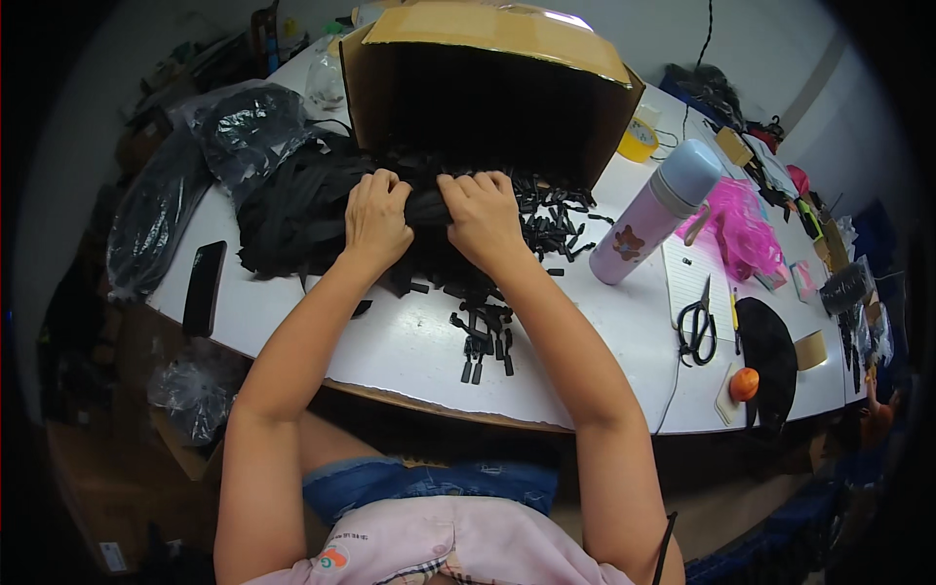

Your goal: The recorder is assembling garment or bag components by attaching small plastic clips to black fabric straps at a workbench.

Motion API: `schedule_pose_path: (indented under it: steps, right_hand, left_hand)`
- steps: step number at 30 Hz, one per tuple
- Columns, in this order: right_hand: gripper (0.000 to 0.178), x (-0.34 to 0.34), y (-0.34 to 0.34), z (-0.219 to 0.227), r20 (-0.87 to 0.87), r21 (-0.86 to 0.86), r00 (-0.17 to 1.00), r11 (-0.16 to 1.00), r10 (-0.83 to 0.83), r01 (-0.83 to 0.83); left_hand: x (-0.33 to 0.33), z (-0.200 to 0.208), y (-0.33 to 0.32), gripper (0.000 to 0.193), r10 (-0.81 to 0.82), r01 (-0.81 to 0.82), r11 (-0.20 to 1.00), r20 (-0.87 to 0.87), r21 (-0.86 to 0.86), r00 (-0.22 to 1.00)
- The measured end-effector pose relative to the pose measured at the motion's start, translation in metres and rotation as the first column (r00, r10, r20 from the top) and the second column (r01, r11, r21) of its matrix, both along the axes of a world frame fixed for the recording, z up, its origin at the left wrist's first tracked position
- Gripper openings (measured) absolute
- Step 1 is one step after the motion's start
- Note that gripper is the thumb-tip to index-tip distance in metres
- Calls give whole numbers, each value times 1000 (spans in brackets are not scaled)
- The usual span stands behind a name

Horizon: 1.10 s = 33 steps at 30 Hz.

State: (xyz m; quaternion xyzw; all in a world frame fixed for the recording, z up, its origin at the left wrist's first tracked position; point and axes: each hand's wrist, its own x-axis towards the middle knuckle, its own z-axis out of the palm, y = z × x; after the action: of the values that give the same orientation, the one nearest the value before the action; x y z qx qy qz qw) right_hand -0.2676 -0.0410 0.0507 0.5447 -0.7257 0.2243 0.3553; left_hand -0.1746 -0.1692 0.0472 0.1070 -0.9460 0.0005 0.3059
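Note:
My left hand (377, 220) and my right hand (484, 213) are side by side in front of the box, fingers curled. Both are closed on a black fabric strap (423, 209) that spans the short gap between them; its exact shape is lost among other black material. A heap of black straps (292, 210) spreads to the left of my left hand. Many small black plastic pieces (554, 230) lie scattered right of my right hand. A smaller group of these plastic pieces (485, 339) rests between my forearms, close to the table's front edge.
A cardboard box (497, 21) stands behind my hands, its open side facing me. On the right are a lilac thermos (655, 213), yellow tape (639, 140), scissors (696, 331), a pink bag (741, 229) and an orange round object (744, 384). A phone (204, 290) lies at left.

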Motion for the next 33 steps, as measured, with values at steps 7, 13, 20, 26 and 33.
schedule_pose_path:
  steps: [7,13,20,26,33]
  right_hand:
    - [64,18,25,-2,533,-237,842,970,79,59]
    - [85,45,11,17,706,-701,-57,687,706,-189]
    - [62,59,5,25,467,-838,-189,501,864,215]
    - [71,51,4,9,373,-828,-291,458,881,323]
    - [66,48,-1,5,233,-838,-377,382,896,391]
  left_hand:
    - [-11,8,-3,33,4,98,957,-350,274,937]
    - [-14,28,36,26,-138,212,972,-495,97,858]
    - [-10,13,62,28,-223,405,890,-573,210,788]
    - [-2,-5,64,37,-231,439,686,-398,580,888]
    - [-4,-17,65,45,-242,546,566,-510,617,826]
